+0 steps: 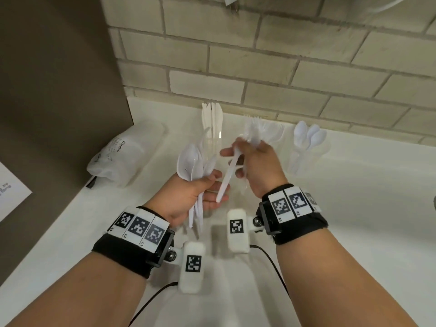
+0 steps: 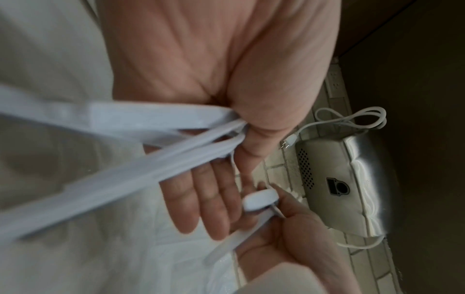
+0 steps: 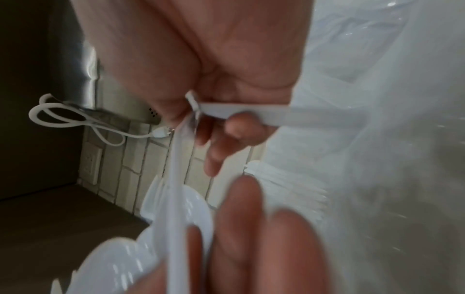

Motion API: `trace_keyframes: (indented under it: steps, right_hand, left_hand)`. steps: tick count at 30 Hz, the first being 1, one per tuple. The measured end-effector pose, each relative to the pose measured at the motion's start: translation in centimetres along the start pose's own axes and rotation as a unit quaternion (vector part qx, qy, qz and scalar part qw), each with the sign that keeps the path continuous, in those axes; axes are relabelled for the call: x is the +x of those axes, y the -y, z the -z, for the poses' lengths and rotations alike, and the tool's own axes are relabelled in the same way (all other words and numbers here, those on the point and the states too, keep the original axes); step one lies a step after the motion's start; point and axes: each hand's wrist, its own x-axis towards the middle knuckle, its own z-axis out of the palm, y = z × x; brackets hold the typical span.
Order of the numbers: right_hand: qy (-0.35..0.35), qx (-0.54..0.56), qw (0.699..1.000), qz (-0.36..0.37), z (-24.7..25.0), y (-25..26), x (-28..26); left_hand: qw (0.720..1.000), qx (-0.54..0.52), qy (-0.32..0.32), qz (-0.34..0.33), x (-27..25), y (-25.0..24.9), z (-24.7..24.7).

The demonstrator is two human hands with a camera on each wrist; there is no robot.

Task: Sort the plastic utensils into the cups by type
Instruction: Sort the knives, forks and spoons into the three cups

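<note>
My left hand (image 1: pixel 212 190) grips a bundle of white plastic utensils (image 1: pixel 192 166), mostly spoons with bowls up; their handles (image 2: pixel 125 169) fan out below the palm. Close beside it, my right hand (image 1: pixel 236 161) pinches white utensils whose heads look like fork tines; one long handle (image 1: pixel 225 182) slants down over the left palm. Two handles (image 3: pixel 264 113) cross in the right fingers. Three clear cups stand by the wall: one with knives (image 1: pixel 212 121), one with forks (image 1: pixel 266 128), one with spoons (image 1: pixel 309 140).
A crumpled plastic bag (image 1: pixel 127 152) lies on the white counter (image 1: pixel 354 208) at the left, beside a brown panel (image 1: pixel 59 90). The brick wall (image 1: pixel 283 55) runs behind the cups. A metal appliance (image 2: pixel 352 179) and a looped white cord (image 2: pixel 352 119) hang above.
</note>
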Motion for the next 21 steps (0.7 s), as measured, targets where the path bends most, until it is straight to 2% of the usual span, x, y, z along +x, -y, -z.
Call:
trace_keyframes:
  steps: [3, 5, 7, 9, 11, 13, 16, 18, 21]
  right_hand:
    - [-0.01, 0.117, 0.993, 0.032, 0.4, 1.0, 0.5]
    - [0.009, 0.054, 0.996, 0.065, 0.6, 1.0, 0.7]
    - [0.07, -0.006, 0.994, 0.078, 0.7, 0.7, 0.7]
    - [0.177, 0.027, 0.983, 0.047, 0.7, 0.2, 0.7]
    - [0.236, 0.064, 0.97, 0.021, 0.4, 0.0, 0.3]
    - [0.217, 0.058, 0.974, 0.016, -0.1, -0.1, 0.0]
    - [0.145, 0.046, 0.988, 0.034, -0.7, 0.2, 0.0]
    - [0.091, 0.076, 0.991, 0.054, -0.7, 0.7, 0.3]
    - [0.018, 0.165, 0.98, 0.106, -0.3, 2.0, 0.6]
  left_hand:
    - [0.999, 0.047, 0.018, 0.017, -0.3, 0.2, 0.5]
    - [0.997, 0.067, 0.041, 0.018, -0.6, 0.2, 0.6]
    - [0.996, 0.049, 0.075, 0.016, -0.7, 0.2, 0.9]
    - [0.994, 0.017, 0.109, 0.024, -0.8, 0.1, 1.1]
    - [0.989, -0.007, 0.14, 0.05, -1.0, 0.0, 1.2]
    - [0.983, -0.017, 0.167, 0.068, -1.1, 0.0, 1.3]
    - [0.982, -0.025, 0.178, 0.061, -1.1, 0.4, 1.3]
    - [0.987, -0.023, 0.156, 0.041, -1.1, 0.7, 1.4]
    - [0.995, -0.007, 0.102, 0.011, -1.0, 0.9, 1.4]
